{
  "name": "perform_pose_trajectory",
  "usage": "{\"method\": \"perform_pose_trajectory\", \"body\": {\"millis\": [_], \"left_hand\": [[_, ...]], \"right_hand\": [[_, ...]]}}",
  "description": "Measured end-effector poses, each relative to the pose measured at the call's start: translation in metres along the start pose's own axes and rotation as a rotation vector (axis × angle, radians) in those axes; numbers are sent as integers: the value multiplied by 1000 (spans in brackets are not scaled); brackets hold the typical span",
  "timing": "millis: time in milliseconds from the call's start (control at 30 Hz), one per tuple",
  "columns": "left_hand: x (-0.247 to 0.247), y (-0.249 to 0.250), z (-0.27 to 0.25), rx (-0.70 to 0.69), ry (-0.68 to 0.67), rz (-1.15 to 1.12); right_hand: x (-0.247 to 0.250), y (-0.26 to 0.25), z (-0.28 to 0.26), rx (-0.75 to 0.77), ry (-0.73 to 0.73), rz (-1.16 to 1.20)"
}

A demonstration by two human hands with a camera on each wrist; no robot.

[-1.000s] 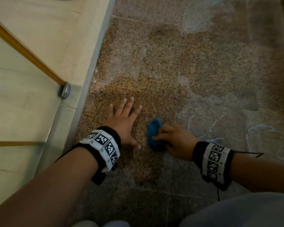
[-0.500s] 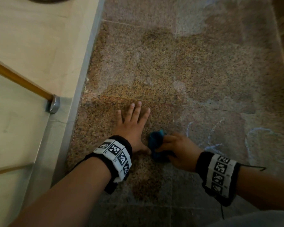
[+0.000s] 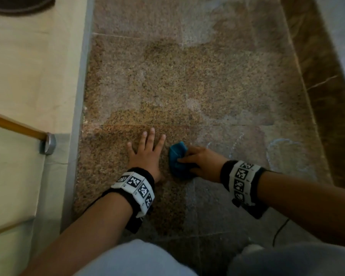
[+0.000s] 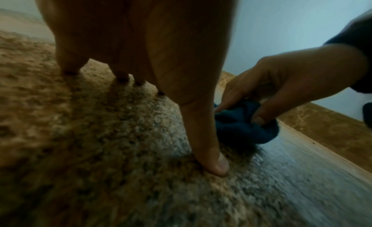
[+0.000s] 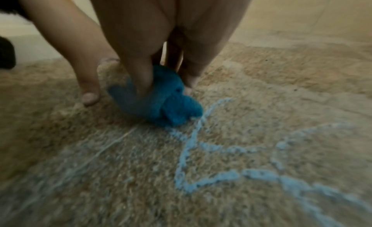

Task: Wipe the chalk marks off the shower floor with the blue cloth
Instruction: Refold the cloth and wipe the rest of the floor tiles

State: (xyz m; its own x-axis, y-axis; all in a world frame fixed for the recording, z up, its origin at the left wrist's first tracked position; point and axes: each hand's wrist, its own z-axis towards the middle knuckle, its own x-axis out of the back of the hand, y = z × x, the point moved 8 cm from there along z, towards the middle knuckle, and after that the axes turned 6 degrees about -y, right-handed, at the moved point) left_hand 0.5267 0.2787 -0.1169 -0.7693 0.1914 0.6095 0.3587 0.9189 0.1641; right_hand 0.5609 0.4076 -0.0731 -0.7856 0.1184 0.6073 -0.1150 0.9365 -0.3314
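The bunched blue cloth (image 3: 176, 158) (image 4: 241, 127) (image 5: 165, 103) lies on the speckled brown shower floor (image 3: 187, 86). My right hand (image 3: 199, 163) (image 4: 271, 87) (image 5: 161, 55) grips it, thumb and fingers curled round the wad, and presses it down. My left hand (image 3: 145, 152) (image 4: 141, 55) rests flat on the floor just left of the cloth, fingers spread and straight, its thumb close beside the cloth. Pale blue chalk marks (image 3: 235, 144) (image 5: 201, 151) run to the right of the cloth, with a looped outline (image 3: 281, 148) further right.
A grey curb (image 3: 78, 136) and cream tiles (image 3: 28, 76) border the floor on the left, with a wooden rod ending in a metal cap (image 3: 48, 144). A brown marble step (image 3: 327, 96) rises on the right. My knees (image 3: 147, 259) fill the bottom edge.
The head camera has shifted, so both hands sit lower and more central in view. The right hand still holds the cloth beside the flat left hand; their spacing has barely changed.
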Motion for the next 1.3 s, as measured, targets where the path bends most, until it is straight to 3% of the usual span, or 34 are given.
{"method": "perform_pose_trajectory", "body": {"millis": [100,267,333,433,500,600,700,867,933,1033,1100,1167,1300], "left_hand": [[5,0,2,14,14,-25],[-3,-5,10,40,0,-32],[-3,-5,7,28,-10,-14],[2,-5,3,21,-4,-10],[3,-5,2,30,-17,-9],[4,-6,1,60,-37,-4],[7,-1,-2,81,-36,24],[15,20,1,69,-9,-6],[18,31,5,44,0,5],[15,39,11,45,-51,26],[9,38,13,68,-84,14],[6,37,14,83,-89,9],[4,36,17,93,-100,7]], "right_hand": [[17,23,-9,-62,-2,-19],[39,36,23,6,330,-12],[28,10,28,124,342,-160],[1,-33,13,433,373,-433],[2,-17,18,504,397,-400],[44,39,34,249,447,-127],[51,60,27,81,432,-224],[11,35,11,284,279,-82],[24,57,19,299,356,-38],[57,120,22,-20,489,120],[57,133,18,-168,490,117],[40,107,11,-126,418,-4],[4,54,2,188,287,-112]]}}
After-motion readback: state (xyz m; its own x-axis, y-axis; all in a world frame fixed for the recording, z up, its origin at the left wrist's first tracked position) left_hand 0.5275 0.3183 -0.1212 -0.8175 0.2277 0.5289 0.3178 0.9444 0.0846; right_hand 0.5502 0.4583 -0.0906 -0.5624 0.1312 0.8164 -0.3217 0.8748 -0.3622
